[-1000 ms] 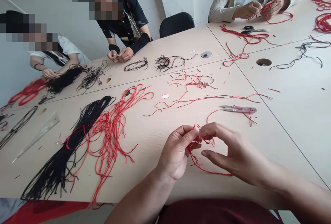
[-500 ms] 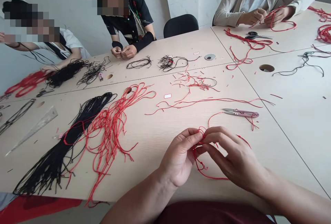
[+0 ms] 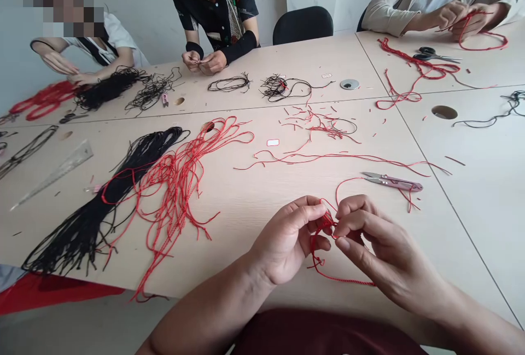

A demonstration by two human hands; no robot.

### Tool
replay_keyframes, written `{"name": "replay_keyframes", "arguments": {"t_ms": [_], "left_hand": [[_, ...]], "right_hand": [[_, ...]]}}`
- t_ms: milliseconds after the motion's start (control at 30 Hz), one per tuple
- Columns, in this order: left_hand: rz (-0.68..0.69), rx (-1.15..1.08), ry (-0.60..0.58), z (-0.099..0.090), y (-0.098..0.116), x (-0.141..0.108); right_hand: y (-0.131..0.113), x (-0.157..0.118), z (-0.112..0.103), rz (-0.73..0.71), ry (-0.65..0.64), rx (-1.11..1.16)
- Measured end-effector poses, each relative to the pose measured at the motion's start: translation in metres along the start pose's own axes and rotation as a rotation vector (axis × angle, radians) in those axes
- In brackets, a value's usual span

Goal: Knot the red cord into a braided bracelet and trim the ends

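My left hand (image 3: 287, 237) pinches a looped piece of red cord (image 3: 325, 222) between thumb and fingers. Just to its right, my right hand (image 3: 379, 243) has thumb and forefinger closed on a strand of the same cord. A twisted red length hangs below both hands and curves behind the right one. From the fingers a thin red thread (image 3: 338, 184) arcs up toward the pink-handled thread snips (image 3: 400, 183), which lie on the table with the blades pointing left. The knotted part is partly covered by my fingertips.
Left of my hands lie a black cord bundle (image 3: 102, 202) and a heap of red cords (image 3: 176, 191), with a clear triangular ruler (image 3: 57, 172) beyond. Red scraps (image 3: 324, 125) are scattered ahead. Three people sit across the table (image 3: 254, 223), handling cords; black scissors (image 3: 429, 54) lie at the upper right.
My fingertips have drawn slightly apart, showing more of the red cord between them. The view has shifted, and the person at far left has brought a raised hand down toward the table.
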State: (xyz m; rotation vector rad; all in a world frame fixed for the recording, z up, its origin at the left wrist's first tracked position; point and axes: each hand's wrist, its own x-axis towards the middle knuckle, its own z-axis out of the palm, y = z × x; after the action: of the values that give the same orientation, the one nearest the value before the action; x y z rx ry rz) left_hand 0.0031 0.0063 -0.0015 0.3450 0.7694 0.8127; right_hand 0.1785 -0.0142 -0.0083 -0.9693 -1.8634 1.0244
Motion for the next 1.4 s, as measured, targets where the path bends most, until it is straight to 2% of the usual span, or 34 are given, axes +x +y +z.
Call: {"name": "replay_keyframes", "arguments": {"t_ms": [167, 333, 467, 667, 800, 1000, 1400], "left_hand": [[0.093, -0.026, 0.079, 0.001, 0.003, -0.003], [0.206, 0.038, 0.074, 0.005, 0.005, -0.008], [0.315, 0.124, 0.097, 0.008, 0.004, -0.010], [0.394, 0.207, 0.070, 0.008, 0.002, -0.012], [0.361, 0.187, 0.067, 0.008, 0.004, -0.012], [0.317, 0.137, 0.096, 0.007, 0.008, -0.011], [0.283, 0.090, 0.046, 0.002, 0.010, -0.010]], "right_hand": [[-0.008, 0.000, -0.005, -0.185, 0.053, -0.190], [-0.009, -0.002, -0.007, -0.366, 0.025, -0.252], [-0.009, -0.002, -0.007, -0.414, 0.026, -0.215], [-0.012, -0.004, -0.009, -0.439, 0.009, -0.238], [-0.014, -0.004, -0.010, -0.482, -0.009, -0.194], [-0.017, -0.005, -0.014, -0.497, -0.104, -0.181], [-0.017, -0.006, -0.013, -0.523, -0.100, -0.138]]}}
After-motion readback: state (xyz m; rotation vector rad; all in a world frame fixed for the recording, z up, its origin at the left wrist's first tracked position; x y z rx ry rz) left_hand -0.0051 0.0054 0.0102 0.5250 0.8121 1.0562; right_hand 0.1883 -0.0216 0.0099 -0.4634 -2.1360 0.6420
